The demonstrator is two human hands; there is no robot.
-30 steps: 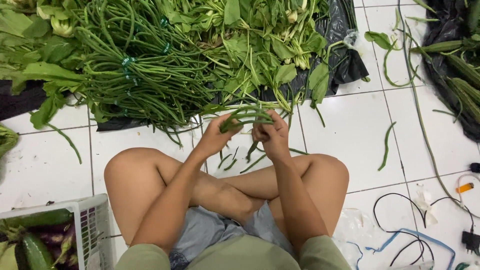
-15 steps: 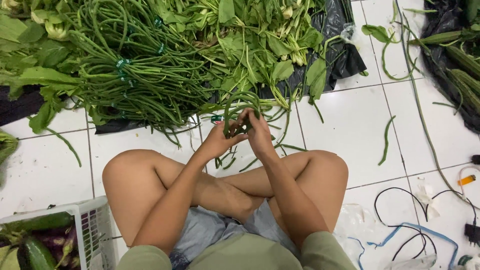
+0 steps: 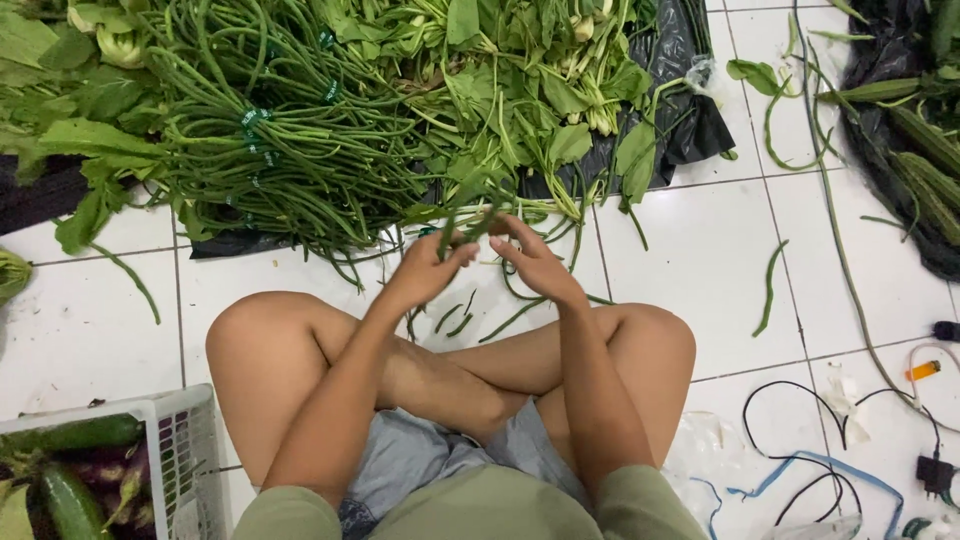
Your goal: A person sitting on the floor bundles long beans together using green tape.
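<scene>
Long beans (image 3: 470, 215), a small bunch, were pinched in the left hand (image 3: 428, 268), just before the big bean pile (image 3: 290, 150). A second earlier both hands gripped them. The right hand (image 3: 538, 262) had since let go, fingers loose.

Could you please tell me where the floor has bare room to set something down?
Bare tile lies between the right knee and the black sheet, with one loose bean. Crowded: the bean pile, the cables.

**Bright, even light across the floor**

Soft overhead light floods the white tiled floor (image 3: 700, 260), shadows faint and short. Mild sheen on the black plastic sheet (image 3: 690, 110). Fingertips slightly motion-blurred; edges bend a little with wide-angle distortion.
</scene>
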